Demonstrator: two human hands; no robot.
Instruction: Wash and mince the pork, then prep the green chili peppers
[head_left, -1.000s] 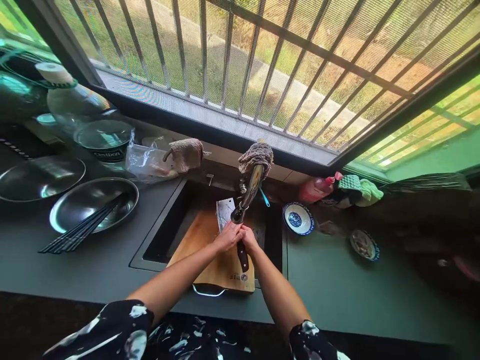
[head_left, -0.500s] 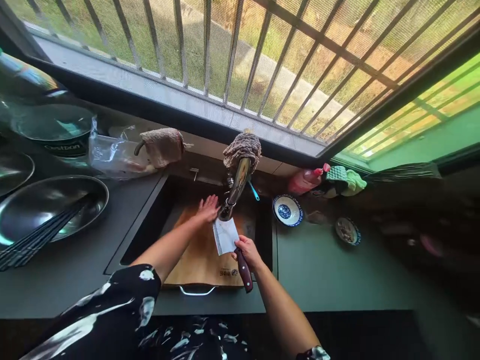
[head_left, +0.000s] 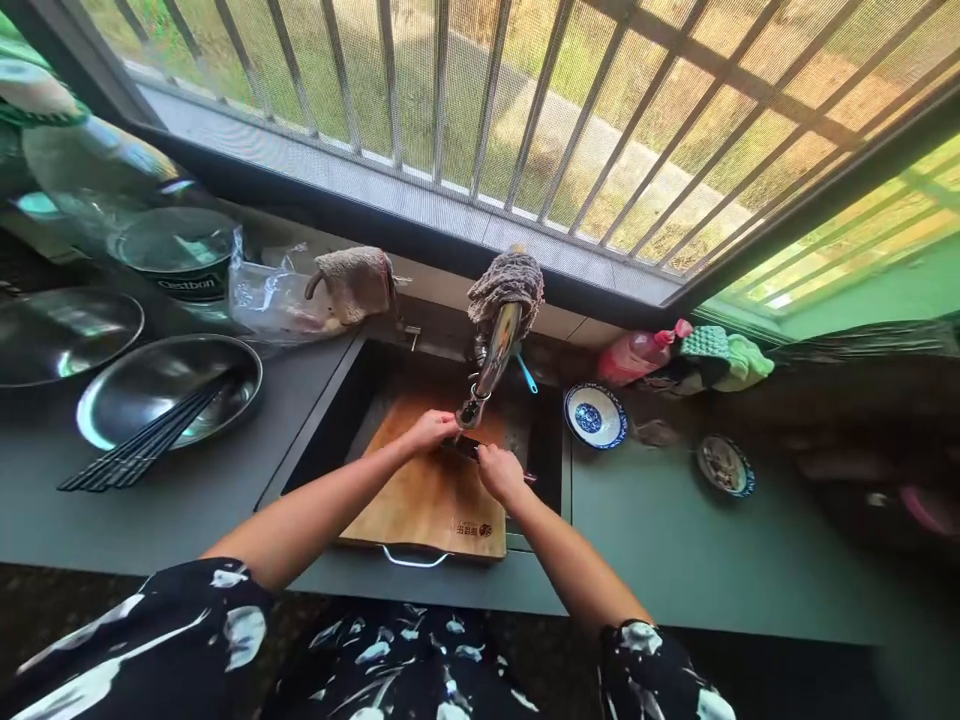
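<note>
My right hand (head_left: 501,472) is wrapped round the handle of a cleaver, over the sink. The cleaver's blade (head_left: 466,447) looks dark and is seen nearly edge-on, pointing left under the tap. My left hand (head_left: 433,430) has its fingers pressed together at the far end of the blade; what they pinch, if anything, is hidden. Just above the blade is the mouth of the metal tap (head_left: 496,350), with a grey cloth (head_left: 508,285) draped over its top. Beneath both hands a wooden cutting board (head_left: 420,510) lies across the black sink (head_left: 315,440).
On the left stand two metal pans (head_left: 142,375), one with black chopsticks (head_left: 150,435). A clear bag (head_left: 270,295) and a brown cloth (head_left: 356,282) lie behind. To the right are a blue-and-white bowl (head_left: 596,415), a smaller dish (head_left: 725,465) and a pink bottle (head_left: 637,355).
The cleaver has turned from showing its broad white face to nearly edge-on. My left hand, spread out before, has closed and come to the blade's end. The view has shifted slightly.
</note>
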